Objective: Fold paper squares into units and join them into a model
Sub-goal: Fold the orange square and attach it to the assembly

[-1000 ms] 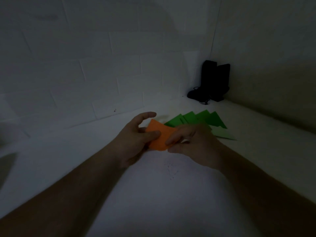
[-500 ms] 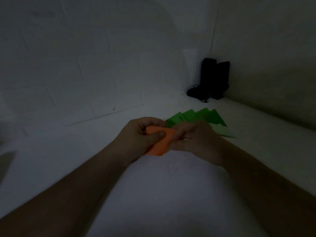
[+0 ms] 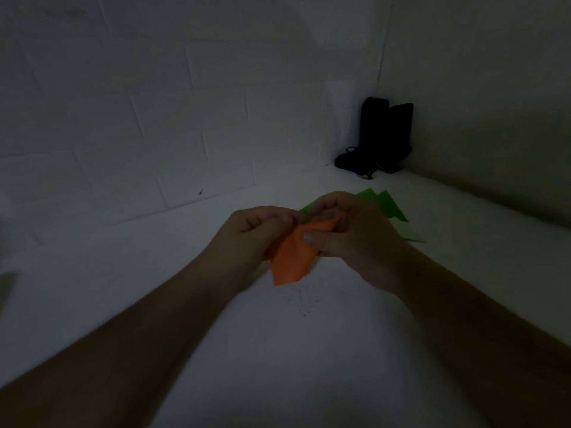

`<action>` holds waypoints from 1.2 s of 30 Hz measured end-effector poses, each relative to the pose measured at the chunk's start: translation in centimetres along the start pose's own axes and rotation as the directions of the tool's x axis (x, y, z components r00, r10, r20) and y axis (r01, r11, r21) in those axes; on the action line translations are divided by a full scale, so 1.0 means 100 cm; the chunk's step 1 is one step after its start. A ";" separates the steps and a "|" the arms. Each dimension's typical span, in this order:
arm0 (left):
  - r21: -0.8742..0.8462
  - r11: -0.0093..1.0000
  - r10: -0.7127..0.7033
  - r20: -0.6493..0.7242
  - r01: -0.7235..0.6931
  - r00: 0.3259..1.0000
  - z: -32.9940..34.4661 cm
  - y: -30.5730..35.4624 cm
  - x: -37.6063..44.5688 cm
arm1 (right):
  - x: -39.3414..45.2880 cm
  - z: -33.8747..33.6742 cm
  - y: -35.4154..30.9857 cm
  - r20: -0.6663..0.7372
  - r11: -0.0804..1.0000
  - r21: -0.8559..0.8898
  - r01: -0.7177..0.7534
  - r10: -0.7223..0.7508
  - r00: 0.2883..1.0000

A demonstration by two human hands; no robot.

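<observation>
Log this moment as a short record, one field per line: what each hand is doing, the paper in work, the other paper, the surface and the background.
left hand: left hand pinches the upper edge of the orange paper
right hand: right hand holds the same paper, thumb pressed on its face
paper in work: orange, partly folded, lower point hanging down
other paper: green papers fanned on the table behind the hands
surface: white table
background: black object in the far corner
lighting: dim

Matt orange paper (image 3: 292, 257) is seen creased; matt green paper sheets (image 3: 391, 206) behind; the white tabletop (image 3: 278, 350) looks smooth, the wall tiles (image 3: 185, 118) faintly glossy.
</observation>
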State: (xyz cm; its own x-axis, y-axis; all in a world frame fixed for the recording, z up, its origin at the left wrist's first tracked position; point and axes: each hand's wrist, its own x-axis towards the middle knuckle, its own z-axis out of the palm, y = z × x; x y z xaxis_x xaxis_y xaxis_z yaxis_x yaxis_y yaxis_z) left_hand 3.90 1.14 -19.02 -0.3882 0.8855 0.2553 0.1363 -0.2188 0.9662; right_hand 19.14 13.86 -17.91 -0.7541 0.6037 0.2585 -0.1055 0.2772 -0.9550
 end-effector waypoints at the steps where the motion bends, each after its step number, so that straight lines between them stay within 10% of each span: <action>1: 0.027 0.999 0.017 -0.002 -0.017 1.000 0.000 0.001 -0.001 | 0.000 0.000 0.000 -0.002 1.000 -0.006 0.007 -0.007 1.000; 14: 0.148 0.987 0.072 -0.074 -0.060 0.995 -0.005 0.002 0.001 | 0.001 0.000 -0.003 -0.023 0.999 0.048 -0.014 0.015 1.000; 24: 0.574 0.808 0.242 -0.117 -0.133 0.963 -0.009 0.002 -0.004 | -0.001 -0.007 -0.010 -0.011 0.991 0.018 -0.130 0.131 0.991; 36: 0.561 0.823 0.145 -0.066 -0.084 0.987 -0.012 0.003 -0.002 | -0.001 -0.020 -0.014 0.022 0.975 -0.206 -0.087 0.093 0.995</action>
State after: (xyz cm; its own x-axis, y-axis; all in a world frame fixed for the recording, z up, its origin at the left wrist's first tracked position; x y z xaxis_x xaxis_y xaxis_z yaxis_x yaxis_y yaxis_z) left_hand 2.91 0.45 -18.75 -0.4238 0.8152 0.3948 0.6562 -0.0242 0.7542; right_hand 20.61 14.95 -16.34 -0.7750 0.6100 0.1652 0.0962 0.3722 -0.9231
